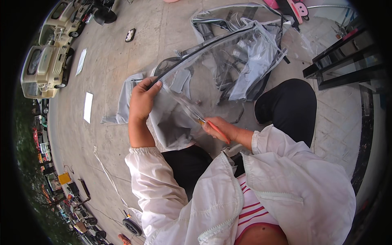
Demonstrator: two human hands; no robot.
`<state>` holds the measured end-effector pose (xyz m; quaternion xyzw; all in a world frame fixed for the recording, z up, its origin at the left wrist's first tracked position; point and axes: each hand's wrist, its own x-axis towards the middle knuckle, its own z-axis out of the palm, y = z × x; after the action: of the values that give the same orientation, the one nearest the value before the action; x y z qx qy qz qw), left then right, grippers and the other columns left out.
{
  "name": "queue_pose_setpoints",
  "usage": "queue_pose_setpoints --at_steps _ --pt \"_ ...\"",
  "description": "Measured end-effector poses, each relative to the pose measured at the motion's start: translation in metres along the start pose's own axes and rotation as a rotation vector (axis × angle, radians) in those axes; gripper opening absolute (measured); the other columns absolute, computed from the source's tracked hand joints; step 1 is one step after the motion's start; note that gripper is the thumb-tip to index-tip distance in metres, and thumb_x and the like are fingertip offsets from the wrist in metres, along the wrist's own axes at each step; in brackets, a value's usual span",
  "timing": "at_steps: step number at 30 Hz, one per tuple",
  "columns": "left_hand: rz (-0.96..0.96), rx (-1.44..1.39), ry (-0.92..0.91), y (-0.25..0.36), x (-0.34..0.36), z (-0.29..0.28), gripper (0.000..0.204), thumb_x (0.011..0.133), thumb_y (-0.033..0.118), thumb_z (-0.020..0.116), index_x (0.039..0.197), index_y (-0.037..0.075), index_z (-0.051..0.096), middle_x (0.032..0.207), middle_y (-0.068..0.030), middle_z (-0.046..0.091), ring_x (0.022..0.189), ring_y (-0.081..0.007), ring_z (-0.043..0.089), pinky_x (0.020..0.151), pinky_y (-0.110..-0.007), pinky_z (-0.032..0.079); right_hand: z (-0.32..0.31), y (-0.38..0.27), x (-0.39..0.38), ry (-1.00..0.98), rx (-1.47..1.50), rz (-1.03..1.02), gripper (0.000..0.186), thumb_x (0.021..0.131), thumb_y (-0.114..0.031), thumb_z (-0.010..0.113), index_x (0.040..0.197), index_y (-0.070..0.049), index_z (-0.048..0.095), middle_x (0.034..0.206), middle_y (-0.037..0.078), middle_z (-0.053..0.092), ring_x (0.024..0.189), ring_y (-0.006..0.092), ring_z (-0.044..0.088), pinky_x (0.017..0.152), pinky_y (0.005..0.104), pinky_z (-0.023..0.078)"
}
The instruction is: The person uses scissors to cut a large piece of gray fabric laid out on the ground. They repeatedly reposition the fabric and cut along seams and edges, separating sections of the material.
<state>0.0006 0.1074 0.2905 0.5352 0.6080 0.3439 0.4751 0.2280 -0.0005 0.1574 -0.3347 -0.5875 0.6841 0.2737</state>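
Note:
A clear plastic cover with black edging point(235, 61) and grey fabric panels point(171, 126) lies bunched on the ground and across my legs. My left hand point(145, 96) is closed on the black edge strip, pinching it with the thumb on top, at the upper left of my lap. Lower and to the right, my right hand point(216, 130) grips an orange-handled cutting tool point(219, 131), perhaps scissors or pliers; its metal end is at the transparent plastic below the strip. The exact contact of its jaws is too small to tell.
Cream-coloured small vehicles point(49, 61) stand at left. A black metal frame point(339, 61) is at right. A pink item point(298, 10), white paper strips point(87, 107), a small dark object point(130, 35), a long cord point(107, 171) and a wheel point(132, 226) lie on the concrete around me.

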Motion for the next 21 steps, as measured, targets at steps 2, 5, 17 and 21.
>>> queue_pose_setpoints --at_steps 2,5,17,21 --pt "0.013 0.031 0.007 -0.002 0.0 -0.003 0.019 0.086 0.013 0.063 0.1 0.0 0.065 0.083 0.0036 0.061 0.075 -0.0047 0.051 0.069 -0.02 0.04 -0.003 -0.006 -0.001 0.016 -0.138 -0.09 0.045 0.095 -0.043 0.045 0.075 -0.003 0.048 0.062 0.006 0.048 0.057 0.0178 0.048 0.057 0.0329 0.041" --pt "0.016 0.048 0.001 -0.001 -0.002 -0.003 0.02 0.086 0.012 0.063 0.101 0.0 0.065 0.084 0.0037 0.061 0.076 -0.0048 0.051 0.07 -0.02 0.04 -0.003 -0.008 -0.002 0.015 -0.084 -0.039 0.044 0.095 -0.042 0.046 0.076 -0.002 0.048 0.063 0.009 0.048 0.06 0.0207 0.048 0.06 0.0345 0.041" --pt "-0.004 -0.017 -0.021 -0.001 0.0 -0.003 0.02 0.086 0.011 0.064 0.101 0.0 0.065 0.083 0.0049 0.059 0.075 -0.0046 0.049 0.068 -0.019 0.038 0.0 -0.019 -0.003 0.021 -0.013 0.035 0.048 0.095 -0.043 0.045 0.071 -0.001 0.048 0.06 0.009 0.047 0.059 0.0185 0.044 0.059 0.0341 0.04" --pt "0.013 -0.01 -0.042 0.005 -0.002 0.004 0.019 0.085 0.011 0.064 0.101 0.0 0.065 0.082 0.0051 0.059 0.074 -0.0043 0.048 0.068 -0.019 0.038 -0.001 -0.013 0.006 0.038 0.063 -0.036 0.047 0.095 -0.043 0.046 0.073 -0.001 0.048 0.062 0.01 0.048 0.059 0.0196 0.045 0.06 0.0345 0.041"
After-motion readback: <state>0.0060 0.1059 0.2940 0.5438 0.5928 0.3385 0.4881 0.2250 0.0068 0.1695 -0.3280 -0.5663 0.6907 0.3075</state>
